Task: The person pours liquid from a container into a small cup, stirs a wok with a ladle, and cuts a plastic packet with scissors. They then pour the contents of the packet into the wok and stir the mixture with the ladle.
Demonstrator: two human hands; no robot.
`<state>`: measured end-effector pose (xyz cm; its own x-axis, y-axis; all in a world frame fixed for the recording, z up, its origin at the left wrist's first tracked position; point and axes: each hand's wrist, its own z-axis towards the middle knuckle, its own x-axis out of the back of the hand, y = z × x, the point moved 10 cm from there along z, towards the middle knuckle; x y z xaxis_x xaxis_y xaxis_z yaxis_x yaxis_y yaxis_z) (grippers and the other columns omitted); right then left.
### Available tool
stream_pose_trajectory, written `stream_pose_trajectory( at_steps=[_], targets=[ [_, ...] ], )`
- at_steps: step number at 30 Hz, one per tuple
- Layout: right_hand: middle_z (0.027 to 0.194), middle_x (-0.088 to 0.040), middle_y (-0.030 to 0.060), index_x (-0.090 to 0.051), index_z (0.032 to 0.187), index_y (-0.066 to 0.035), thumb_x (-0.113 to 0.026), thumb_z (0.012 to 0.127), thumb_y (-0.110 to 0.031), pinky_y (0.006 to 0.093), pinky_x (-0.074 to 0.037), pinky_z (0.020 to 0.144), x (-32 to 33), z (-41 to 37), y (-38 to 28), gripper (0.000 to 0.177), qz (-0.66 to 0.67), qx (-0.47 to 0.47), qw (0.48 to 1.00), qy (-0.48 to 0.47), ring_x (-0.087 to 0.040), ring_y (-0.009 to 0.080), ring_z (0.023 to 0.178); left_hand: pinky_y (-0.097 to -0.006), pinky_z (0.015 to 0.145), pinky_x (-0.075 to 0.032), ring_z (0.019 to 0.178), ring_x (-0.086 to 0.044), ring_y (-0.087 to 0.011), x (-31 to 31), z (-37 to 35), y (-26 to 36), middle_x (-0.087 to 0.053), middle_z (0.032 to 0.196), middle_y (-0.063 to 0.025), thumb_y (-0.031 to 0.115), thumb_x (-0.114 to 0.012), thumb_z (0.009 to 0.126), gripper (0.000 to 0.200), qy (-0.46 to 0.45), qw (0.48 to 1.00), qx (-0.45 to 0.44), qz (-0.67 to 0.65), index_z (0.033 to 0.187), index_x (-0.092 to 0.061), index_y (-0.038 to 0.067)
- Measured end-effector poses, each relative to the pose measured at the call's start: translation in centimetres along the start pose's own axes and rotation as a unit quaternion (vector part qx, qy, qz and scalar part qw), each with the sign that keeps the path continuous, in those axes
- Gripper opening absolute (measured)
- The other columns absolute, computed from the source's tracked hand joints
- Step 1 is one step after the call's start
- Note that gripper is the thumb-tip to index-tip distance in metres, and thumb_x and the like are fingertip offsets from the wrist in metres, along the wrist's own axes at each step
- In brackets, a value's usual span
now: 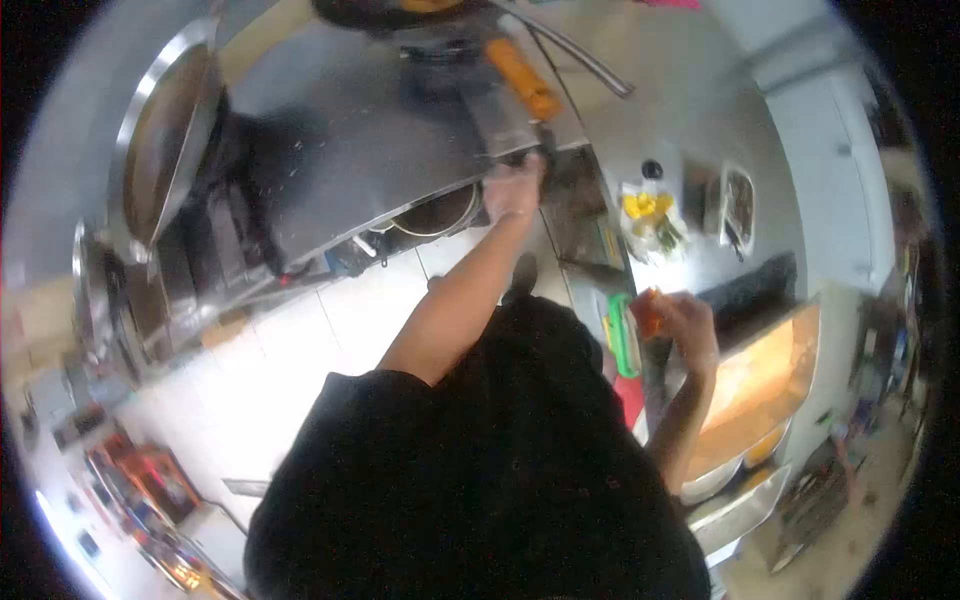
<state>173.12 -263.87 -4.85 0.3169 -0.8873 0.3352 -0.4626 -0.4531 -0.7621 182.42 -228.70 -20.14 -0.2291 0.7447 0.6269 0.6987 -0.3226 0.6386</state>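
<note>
My left hand (513,188) reaches forward to the front edge of the steel cooktop (350,130), beside a dark knob-like part. Motion blurs its fingers, and I cannot tell whether they grip anything. On my right side, bent fingers of my right hand (690,328) close around a small red-orange item (650,314). That hand is over the near part of the right counter, just right of a green-rimmed thing (622,335). An orange bar-shaped object (523,80) lies on the cooktop beyond my left hand.
At the upper left stands a large steel pan (165,140). A dark pan (390,12) sits at the far edge. The right counter (660,110) bears a plastic bag with yellow pieces (650,215), a small tray (737,205) and a long orange-brown tray (760,385).
</note>
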Motion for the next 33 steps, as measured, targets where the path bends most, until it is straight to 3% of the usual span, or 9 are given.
stream_pose_trajectory(
  at_steps=[2,6,7,10,13,21,25,29,33],
  targets=[
    [0.084,-0.072,0.0059,-0.072,0.099,0.004,-0.071,0.094,-0.037,0.0302,-0.051,0.071,-2.2,-0.4,0.3,0.041,0.041,0.02,0.999,-0.005,-0.064,0.0128,0.075,-0.0436,0.097,-0.05,0.11,-0.066,-0.0414,-0.3,-0.7,0.6,-0.068,0.116,-0.0271,0.064,-0.053,0.092,0.07,-0.067,0.99,-0.12,-0.033,0.121,-0.068,0.002],
    [0.093,-0.07,0.0076,-0.069,0.113,0.005,-0.066,0.097,-0.038,0.0306,-0.051,0.078,-7.7,-1.8,-2.4,0.046,-0.06,0.1,0.993,-0.013,-0.062,0.0148,0.085,-0.0408,0.103,-0.047,0.123,-0.059,-0.0274,-7.0,-8.8,-2.8,-0.065,0.128,-0.0143,0.057,-0.052,0.098,0.062,-0.473,0.836,0.035,-0.276,0.135,-0.06,0.008],
    [0.093,-0.07,0.0076,-0.069,0.113,0.005,-0.066,0.097,-0.038,0.0306,-0.051,0.078,-9.6,-2.6,-2.9,0.046,-0.073,0.102,0.992,-0.022,-0.062,0.0148,0.085,-0.0455,0.104,-0.047,0.121,-0.06,-0.0331,-5.0,-11.8,-0.3,-0.059,0.137,-0.0212,0.08,-0.046,0.09,0.089,-0.547,0.789,-0.187,-0.209,0.136,-0.059,0.005],
    [0.095,-0.068,0.007,-0.068,0.116,0.005,-0.061,0.098,-0.042,0.0306,-0.048,0.081,-14.9,-5.2,-4.3,0.051,-0.053,0.108,0.993,-0.012,-0.059,0.0144,0.089,-0.0387,0.096,-0.051,0.111,-0.065,-0.0226,-3.8,-18.2,0.1,-0.07,0.122,-0.0111,0.071,-0.066,0.083,0.073,-0.597,0.664,-0.352,-0.282,0.124,-0.069,0.011],
    [0.086,-0.065,0.0045,-0.069,0.107,0.007,-0.06,0.099,-0.039,0.0303,-0.047,0.073,-19.4,-7.6,-3.9,0.048,-0.139,0.06,0.988,0.027,-0.057,0.013,0.08,-0.0359,0.089,-0.054,0.102,-0.069,-0.0236,0.3,-19.9,-2.6,-0.075,0.107,-0.0092,0.048,-0.081,0.079,0.047,-0.563,0.682,-0.412,-0.22,0.107,-0.077,0.011],
    [0.076,-0.065,0.0059,-0.072,0.091,0.005,-0.07,0.092,-0.02,0.0304,-0.045,0.068,-25.9,-14.7,-2.4,0.025,-0.209,-0.045,0.953,0.212,-0.056,0.0132,0.073,-0.0359,0.075,-0.055,0.081,-0.072,-0.0191,13.0,-19.0,-12.2,-0.077,0.089,-0.009,0.028,-0.08,0.081,0.022,-0.497,0.753,-0.333,-0.273,0.092,-0.079,0.01],
    [0.086,-0.069,0.0076,-0.074,0.099,0.001,-0.071,0.092,-0.022,0.0314,-0.049,0.073,-28.1,-17.9,-3.1,0.024,-0.202,0.035,0.96,0.193,-0.06,0.0142,0.079,-0.0325,0.074,-0.056,0.079,-0.072,-0.0165,15.9,-19.8,-13.9,-0.077,0.087,-0.0083,0.033,-0.082,0.083,0.027,-0.506,0.746,-0.319,-0.291,0.094,-0.079,0.008],
    [0.084,-0.069,0.0037,-0.073,0.101,0.0,-0.067,0.096,-0.024,0.0274,-0.048,0.074,-27.6,-22.6,-1.5,0.026,-0.064,0.11,0.958,0.257,-0.06,0.0105,0.079,-0.0298,0.075,-0.056,0.083,-0.069,-0.0138,14.3,-23.7,-14.9,-0.074,0.094,-0.0073,0.026,-0.078,0.089,0.029,-0.631,0.693,-0.159,-0.311,0.101,-0.075,0.0],
    [0.09,-0.071,0.0075,-0.073,0.098,0.001,-0.073,0.091,-0.028,0.0298,-0.05,0.079,-25.5,-29.5,4.9,0.03,0.133,0.006,0.929,0.346,-0.063,0.0147,0.084,-0.0288,0.075,-0.055,0.088,-0.067,-0.0126,12.3,-32.0,-15.2,-0.072,0.099,-0.0089,0.021,-0.075,0.092,0.03,-0.747,0.625,-0.027,-0.224,0.107,-0.072,-0.004]
  ],
)
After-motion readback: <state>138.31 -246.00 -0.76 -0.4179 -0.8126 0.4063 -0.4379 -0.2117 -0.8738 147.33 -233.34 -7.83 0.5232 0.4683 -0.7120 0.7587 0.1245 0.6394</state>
